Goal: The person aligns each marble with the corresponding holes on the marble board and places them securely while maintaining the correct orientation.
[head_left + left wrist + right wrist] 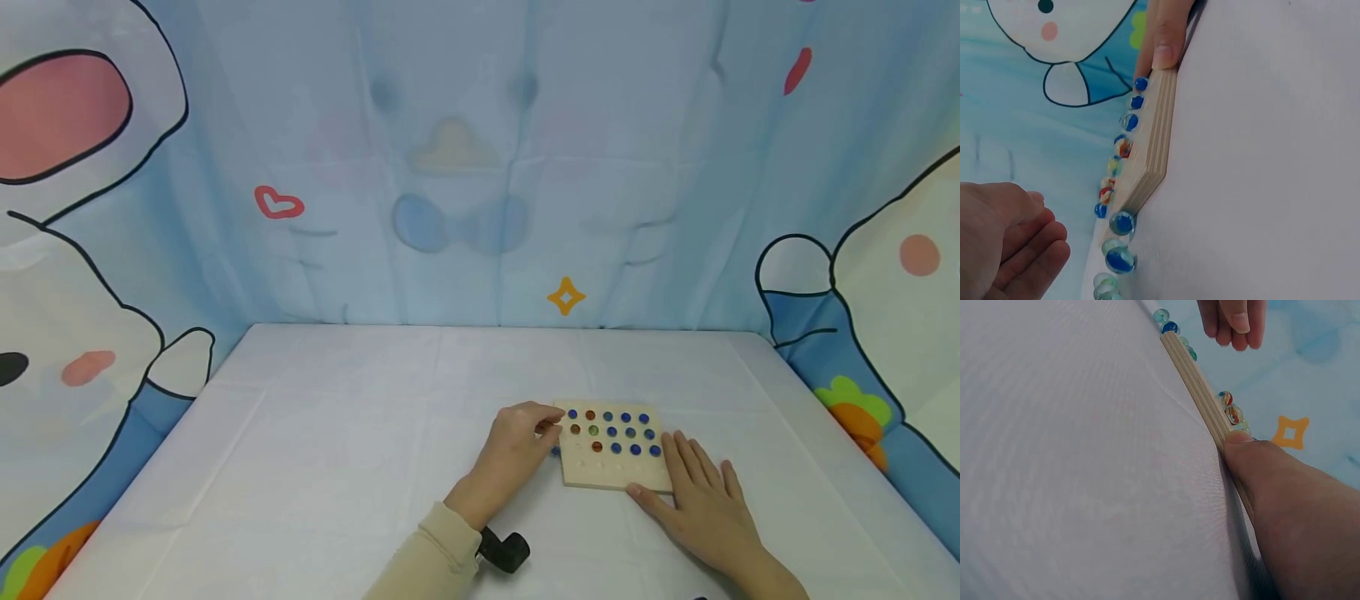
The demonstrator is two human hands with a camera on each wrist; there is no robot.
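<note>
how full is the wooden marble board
Partly full: in the head view, marbles fill the two far rows of the wooden board, four sit in the third, and the nearest row's visible hollows are bare.

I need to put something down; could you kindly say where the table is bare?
The table is bare left of the sleeve, and from the board back to the backdrop. It's crowded at the board's ends: loose marbles and left grip at its left, right grip at its right.
</note>
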